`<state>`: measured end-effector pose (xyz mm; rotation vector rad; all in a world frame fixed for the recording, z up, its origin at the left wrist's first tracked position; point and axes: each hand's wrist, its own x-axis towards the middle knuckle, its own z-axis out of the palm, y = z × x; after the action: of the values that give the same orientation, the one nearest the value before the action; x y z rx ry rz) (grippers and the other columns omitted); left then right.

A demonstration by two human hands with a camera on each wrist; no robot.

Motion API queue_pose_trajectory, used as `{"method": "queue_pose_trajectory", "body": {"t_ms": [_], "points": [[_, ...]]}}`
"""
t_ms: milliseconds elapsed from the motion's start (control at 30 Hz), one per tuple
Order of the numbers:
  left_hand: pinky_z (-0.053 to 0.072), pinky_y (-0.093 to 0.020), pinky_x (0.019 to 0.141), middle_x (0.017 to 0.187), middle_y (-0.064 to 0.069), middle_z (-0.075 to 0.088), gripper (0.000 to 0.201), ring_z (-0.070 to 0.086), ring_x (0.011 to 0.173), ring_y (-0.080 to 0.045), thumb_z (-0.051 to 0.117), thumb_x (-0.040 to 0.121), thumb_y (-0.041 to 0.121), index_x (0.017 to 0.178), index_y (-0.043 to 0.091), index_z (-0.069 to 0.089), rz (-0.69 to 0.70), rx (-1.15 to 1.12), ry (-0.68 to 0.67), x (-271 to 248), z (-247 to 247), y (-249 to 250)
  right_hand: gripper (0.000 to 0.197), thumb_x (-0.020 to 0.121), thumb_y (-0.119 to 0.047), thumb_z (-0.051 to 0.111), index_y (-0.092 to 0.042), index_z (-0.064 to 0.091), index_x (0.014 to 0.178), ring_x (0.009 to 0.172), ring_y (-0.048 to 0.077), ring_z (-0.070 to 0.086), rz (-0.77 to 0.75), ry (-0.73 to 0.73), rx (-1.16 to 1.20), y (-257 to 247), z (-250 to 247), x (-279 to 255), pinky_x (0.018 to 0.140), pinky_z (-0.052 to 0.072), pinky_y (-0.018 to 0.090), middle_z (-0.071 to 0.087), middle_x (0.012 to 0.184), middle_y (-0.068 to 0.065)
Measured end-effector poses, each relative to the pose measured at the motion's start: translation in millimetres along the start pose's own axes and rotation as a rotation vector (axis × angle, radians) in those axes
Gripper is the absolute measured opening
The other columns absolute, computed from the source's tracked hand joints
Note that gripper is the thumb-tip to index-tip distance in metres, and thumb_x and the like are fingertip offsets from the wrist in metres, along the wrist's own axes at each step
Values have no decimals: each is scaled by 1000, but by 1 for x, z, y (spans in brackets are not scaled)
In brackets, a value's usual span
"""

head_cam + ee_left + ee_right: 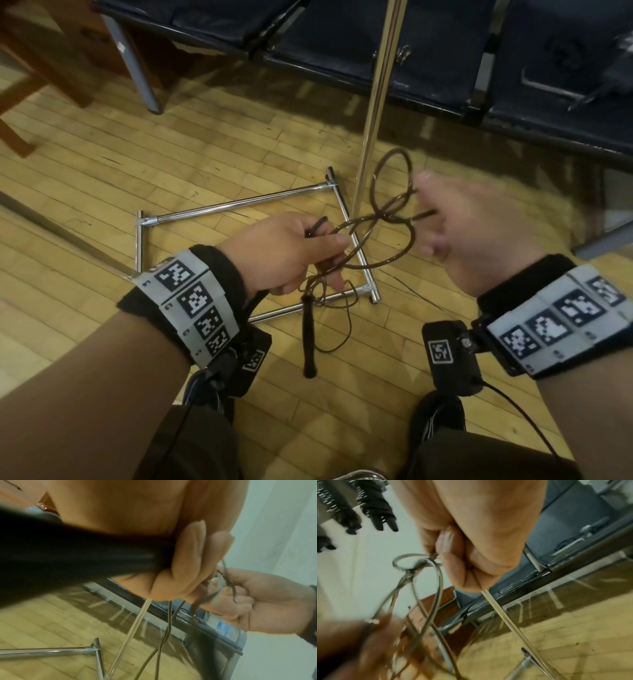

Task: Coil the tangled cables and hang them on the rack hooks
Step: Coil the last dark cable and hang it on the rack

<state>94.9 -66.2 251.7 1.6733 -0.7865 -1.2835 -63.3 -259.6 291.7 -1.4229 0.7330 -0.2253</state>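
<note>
A dark brown cable (390, 209) hangs in loops between both hands above the floor. My left hand (291, 250) grips a bunch of its loops, fingers curled round them (193, 566). A black handle-like end (309, 335) and thin strands dangle below that hand. My right hand (455, 219), blurred, pinches the cable at the right side of the loops; in the right wrist view its fingers (453, 555) close on a cable loop (423, 574). The chrome rack pole (376, 99) rises just behind the loops, and its base frame (239, 205) lies on the floor.
A row of dark blue seats (376, 37) on metal legs stands behind the rack. A wooden furniture piece (44, 51) is at the far left. Wooden plank floor (102, 154) lies all round. My shoes and knees are at the bottom edge.
</note>
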Motion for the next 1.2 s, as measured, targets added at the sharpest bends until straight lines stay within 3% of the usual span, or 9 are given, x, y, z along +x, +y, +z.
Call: {"method": "queue_pose_trajectory", "body": {"t_ms": [133, 300, 367, 467, 533, 633, 767, 900, 1200], "points": [[32, -18, 35, 92, -14, 81, 31, 47, 38, -8, 62, 103, 54, 82, 33, 72, 17, -72, -11, 1, -2, -2, 34, 103, -46, 55, -24, 53, 77, 51, 12, 34, 92, 198, 348, -8, -17, 7, 57, 41, 30, 33, 58, -9], [35, -16, 35, 67, -6, 66, 30, 47, 38, -9, 67, 100, 51, 82, 27, 74, 88, -218, 29, 6, -5, -2, 30, 104, -29, 51, -16, 70, 84, 72, 25, 50, -23, 45, -279, 0, -13, 4, 75, 48, 40, 53, 76, 8], [36, -15, 36, 65, -3, 62, 30, 48, 39, -8, 66, 101, 50, 82, 28, 73, 95, -210, 47, 7, -5, -3, 17, 102, -22, 57, -21, 74, 101, 85, 20, 60, -33, 13, -403, 2, -13, 4, 79, 52, 37, 66, 92, 3], [39, -14, 40, 65, -1, 62, 31, 51, 44, -7, 63, 103, 49, 80, 31, 72, 107, -153, 69, 6, -2, -2, 24, 99, -20, 62, -30, 63, 121, 92, 4, 60, -229, 111, -738, 6, -14, 3, 75, 46, 19, 64, 104, -9], [42, -14, 44, 66, 2, 63, 33, 54, 48, -7, 62, 103, 51, 78, 32, 71, 108, -72, 96, 6, 1, -2, 20, 97, -17, 63, -30, 59, 113, 87, 0, 56, -449, 226, -820, 1, -8, -3, 70, 44, 10, 59, 100, -11], [42, -14, 45, 66, 3, 64, 34, 55, 49, -7, 61, 103, 53, 79, 32, 70, 102, -17, 108, 5, 5, -2, 16, 97, -18, 61, -31, 66, 105, 84, -1, 58, -658, 105, -870, -3, 0, -11, 71, 45, 6, 61, 91, -17], [39, -15, 41, 64, 0, 61, 33, 51, 44, -7, 60, 104, 50, 79, 31, 70, 115, -79, 65, 4, 4, 0, 22, 97, -19, 63, -29, 70, 116, 95, -5, 61, -569, -62, -914, 4, 8, -10, 77, 44, 3, 65, 97, -24], [38, -15, 38, 61, 1, 59, 33, 48, 41, -9, 62, 105, 49, 82, 27, 70, 149, -200, 27, 5, 1, 1, 13, 94, -13, 68, -25, 62, 98, 92, -4, 65, -486, -84, -779, 2, 6, -8, 77, 48, 6, 68, 101, -18], [35, -18, 37, 62, -2, 58, 32, 46, 42, -10, 64, 103, 49, 79, 28, 71, 126, -210, 52, 4, 1, 2, 16, 97, -25, 65, -40, 66, 101, 81, -12, 58, -432, -222, -901, -1, 8, -10, 72, 41, 3, 62, 79, -23]]}}
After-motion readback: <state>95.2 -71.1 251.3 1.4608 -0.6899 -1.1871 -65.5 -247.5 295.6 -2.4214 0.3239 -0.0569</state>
